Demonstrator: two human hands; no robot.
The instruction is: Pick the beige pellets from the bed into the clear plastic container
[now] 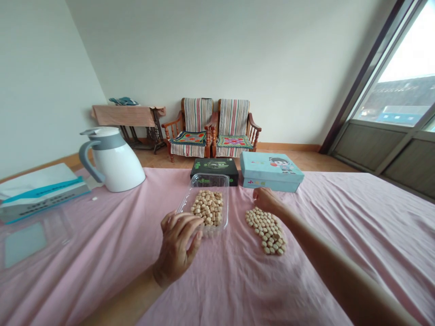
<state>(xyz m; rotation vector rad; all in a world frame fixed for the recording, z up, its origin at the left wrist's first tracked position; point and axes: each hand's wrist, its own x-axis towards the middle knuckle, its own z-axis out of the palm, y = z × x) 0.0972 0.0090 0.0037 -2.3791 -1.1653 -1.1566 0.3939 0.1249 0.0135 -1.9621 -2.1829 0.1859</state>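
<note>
We've got our left hand (176,246) with loosely curled fingers, holding nothing, at the near edge of the tray (208,203), which is about half full of nuts (208,213). Our right hand (267,199) rests at the far end of the loose pile (267,231) to the right; can't tell its grip. Looks like plenty left to move.

Walls: plain white, meeting in a corner far beyond the left hand.
Floor: warm wooden boards with a matching skirting board.
Seating: two wooden armchairs (211,128) with striped covers and patterned cushions, side by side straight ahead of both hands.
Side table: a cloth-draped table (127,117) beyond the left hand.
Window: a tall slanted window (401,86) beyond the right hand.
Light: bright daylight from that window.
</note>
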